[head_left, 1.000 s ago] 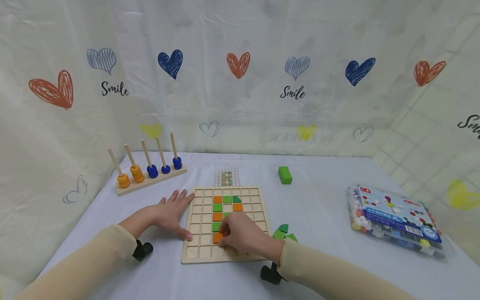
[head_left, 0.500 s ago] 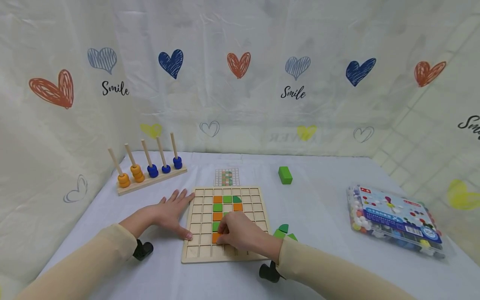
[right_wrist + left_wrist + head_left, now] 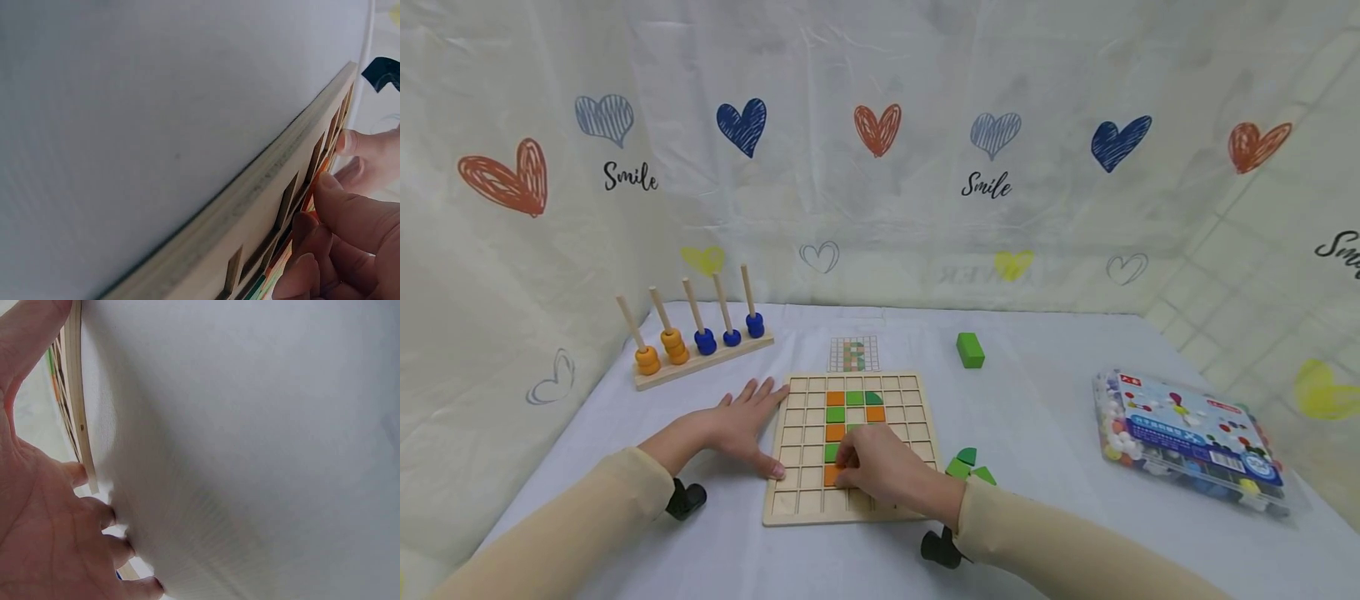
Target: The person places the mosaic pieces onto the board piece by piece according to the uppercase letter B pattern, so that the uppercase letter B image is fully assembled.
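Observation:
A wooden grid board (image 3: 808,502) lies on the table, with orange, light green and dark green tiles in some of its middle cells. My left hand (image 3: 741,427) rests at the board's left edge, fingers spread and thumb touching the frame; in the left wrist view its fingertips meet the cloth. My right hand (image 3: 887,467) bends over the lower middle cells. Its thumb and curled fingers pinch an orange square tile (image 3: 831,476) low in the leftmost tiled column. The right wrist view shows the thumb on that orange tile's edge (image 3: 310,190). My right hand hides several cells.
Loose green pieces (image 3: 957,468) lie right of the board. Behind it sit a printed pattern card (image 3: 853,354) and, farther right, a green block (image 3: 970,351). A peg stand with rings (image 3: 703,360) is at the back left, a clear plastic case (image 3: 1195,442) at the right.
The orange tile under my right fingertips has shifted very slightly left and settled in line with its column. My left hand keeps its place on the board's edge.

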The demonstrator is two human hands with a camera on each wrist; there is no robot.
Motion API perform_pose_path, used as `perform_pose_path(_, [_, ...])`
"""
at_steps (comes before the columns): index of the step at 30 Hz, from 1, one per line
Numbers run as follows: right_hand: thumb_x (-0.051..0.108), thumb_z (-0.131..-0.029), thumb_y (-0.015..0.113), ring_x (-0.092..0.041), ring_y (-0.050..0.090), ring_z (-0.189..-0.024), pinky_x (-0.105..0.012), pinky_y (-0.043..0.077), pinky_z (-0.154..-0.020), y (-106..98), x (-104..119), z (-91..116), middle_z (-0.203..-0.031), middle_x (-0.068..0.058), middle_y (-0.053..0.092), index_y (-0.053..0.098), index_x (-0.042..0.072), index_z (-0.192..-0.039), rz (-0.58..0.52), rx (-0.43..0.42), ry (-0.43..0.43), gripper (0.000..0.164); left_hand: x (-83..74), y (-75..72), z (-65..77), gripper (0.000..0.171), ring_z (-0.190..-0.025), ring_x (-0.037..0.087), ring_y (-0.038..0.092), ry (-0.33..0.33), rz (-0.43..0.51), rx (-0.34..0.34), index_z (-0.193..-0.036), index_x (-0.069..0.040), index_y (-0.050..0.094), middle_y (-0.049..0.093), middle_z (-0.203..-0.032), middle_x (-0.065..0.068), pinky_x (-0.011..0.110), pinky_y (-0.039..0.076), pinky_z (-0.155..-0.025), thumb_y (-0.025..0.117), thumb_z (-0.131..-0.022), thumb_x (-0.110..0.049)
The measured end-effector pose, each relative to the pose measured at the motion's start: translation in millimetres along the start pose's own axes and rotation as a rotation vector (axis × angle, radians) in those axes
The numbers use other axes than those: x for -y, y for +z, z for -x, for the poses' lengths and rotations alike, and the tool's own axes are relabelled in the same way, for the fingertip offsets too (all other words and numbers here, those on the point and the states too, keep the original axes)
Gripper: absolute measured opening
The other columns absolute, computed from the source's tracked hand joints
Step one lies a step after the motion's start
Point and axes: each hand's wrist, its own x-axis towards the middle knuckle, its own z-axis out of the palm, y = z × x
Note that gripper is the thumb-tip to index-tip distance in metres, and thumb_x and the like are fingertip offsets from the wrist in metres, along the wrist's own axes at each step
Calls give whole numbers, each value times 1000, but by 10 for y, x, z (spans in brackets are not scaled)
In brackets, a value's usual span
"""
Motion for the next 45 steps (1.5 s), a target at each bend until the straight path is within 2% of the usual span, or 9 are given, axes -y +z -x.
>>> perform_pose_path(7, [13,-87,82,-2,57,-69,-17,49,-66,-48,-46,21,-77,10,67,78,9,-91,-23,38,-31,8,19,22,-2,130,-154,56,-2,3,-1,1,-164,-4,13,3,-169,30,80,7,-116,84,-72,-64])
perform_pose_path(13, [11,-88,80,-5,60,-76,-19,52,-70,-166,-161,77,-86,7,71,78,7,-101,-41,46,-28,14,20,27,-2,130,-154,56,-2,0,-3,-4,-163,-4,13,4,-169,30,80,6,-116,84,-72,-64])
perform_pose_path(21, [9,-91,76,-12,59,-80,-21,52,-70,-406,-463,225,-87,5,68,76,8,-103,-52,24,-4,12,12,20,4,131,-154,56,-2,4,-4,-6,-163,-4,13,4,-169,31,80,6,-116,84,-72,-64])
perform_pose_path(30, [9,-91,76,-10,58,-78,-20,51,-68,-706,-864,458,-87,3,68,74,5,-103,-27,-54,27,13,-14,-2,22,130,-154,57,-1,10,-1,-11,-163,-3,15,5,-169,31,80,7,-116,85,-72,-63])
perform_pose_path(39, [10,-89,77,-11,58,-79,-21,51,-67,-863,-1175,656,-88,3,69,74,5,-105,-15,-103,90,17,-6,8,11,130,-154,57,-1,11,-1,-10,-163,-3,14,5,-169,31,81,6,-116,85,-71,-63])
perform_pose_path(42, [10,-89,78,-12,57,-78,-21,51,-66,-897,-1258,702,-87,3,68,73,4,-103,-21,-92,101,17,-4,11,8,130,-154,57,-1,13,-1,-10,-163,-3,14,4,-169,31,81,6,-115,84,-72,-64])
perform_pose_path(45, [10,-87,79,-13,57,-78,-20,51,-66,-923,-1316,753,-85,2,67,73,5,-101,-53,-29,111,16,-3,11,10,130,-154,57,-2,14,-2,-11,-163,-4,14,4,-169,31,81,6,-115,84,-72,-63])
